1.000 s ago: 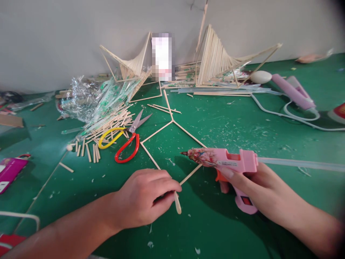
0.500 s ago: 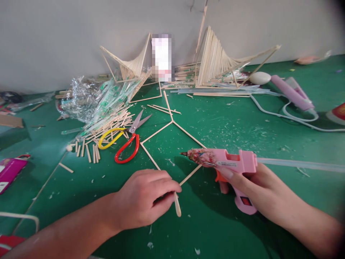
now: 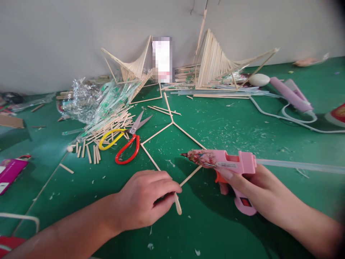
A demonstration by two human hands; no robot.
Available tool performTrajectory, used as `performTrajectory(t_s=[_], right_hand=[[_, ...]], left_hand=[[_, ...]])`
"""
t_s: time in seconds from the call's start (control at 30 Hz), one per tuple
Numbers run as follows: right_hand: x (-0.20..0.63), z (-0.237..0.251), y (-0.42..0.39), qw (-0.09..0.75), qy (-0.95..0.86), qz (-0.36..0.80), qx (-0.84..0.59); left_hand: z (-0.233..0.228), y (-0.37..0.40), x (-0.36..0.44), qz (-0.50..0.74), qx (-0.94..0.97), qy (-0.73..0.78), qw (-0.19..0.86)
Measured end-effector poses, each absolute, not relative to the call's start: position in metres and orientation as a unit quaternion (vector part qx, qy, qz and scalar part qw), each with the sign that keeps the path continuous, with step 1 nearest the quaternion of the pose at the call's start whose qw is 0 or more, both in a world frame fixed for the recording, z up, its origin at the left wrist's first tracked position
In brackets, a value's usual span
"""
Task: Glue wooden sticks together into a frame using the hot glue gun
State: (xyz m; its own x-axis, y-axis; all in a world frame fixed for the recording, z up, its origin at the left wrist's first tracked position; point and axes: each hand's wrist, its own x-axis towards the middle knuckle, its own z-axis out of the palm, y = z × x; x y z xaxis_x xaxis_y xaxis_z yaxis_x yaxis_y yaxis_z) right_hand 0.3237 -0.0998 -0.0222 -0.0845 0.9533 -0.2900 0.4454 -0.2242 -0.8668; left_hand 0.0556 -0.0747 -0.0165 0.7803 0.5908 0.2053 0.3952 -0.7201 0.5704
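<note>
Frame [image 3: 157,133] on the table [image 3: 229,122], near corner at the left hand [image 3: 149,198]
Left fingers pinch a stick [image 3: 178,205] there; right hand [image 3: 262,189] wraps its fingers round the glue gun [image 3: 231,160], hiding the frame's right corner; scissors [image 3: 132,130] lie left, models [image 3: 212,64] behind

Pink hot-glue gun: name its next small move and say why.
I'd probably bring the pink hot-glue gun nozzle-first toward the near corner of the wooden-stick frame: the left hand pinches a stick there, while the right hand holds the gun nearby, its nozzle apart from that corner.
</note>
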Motion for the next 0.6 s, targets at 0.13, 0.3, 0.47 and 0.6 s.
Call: performTrajectory(t_s=[0.13, 0.3, 0.47, 0.6], right_hand=[[0.318, -0.015, -0.103, 0.276, -0.52, 0.502, -0.633], [0.312, -0.007, -0.105, 0.289, -0.492, 0.518, -0.637], [0.315, -0.01, -0.105, 0.273, -0.503, 0.511, -0.641], [0.316, -0.011, -0.105, 0.268, -0.511, 0.5, -0.646]], left_hand=[[-0.017, -0.074, 0.056, 0.193, 0.907, 0.271, 0.259], [-0.018, -0.075, 0.056, 0.196, 0.905, 0.275, 0.258], [-0.018, -0.074, 0.056, 0.198, 0.903, 0.276, 0.262], [-0.019, -0.074, 0.056, 0.201, 0.9, 0.279, 0.266]])
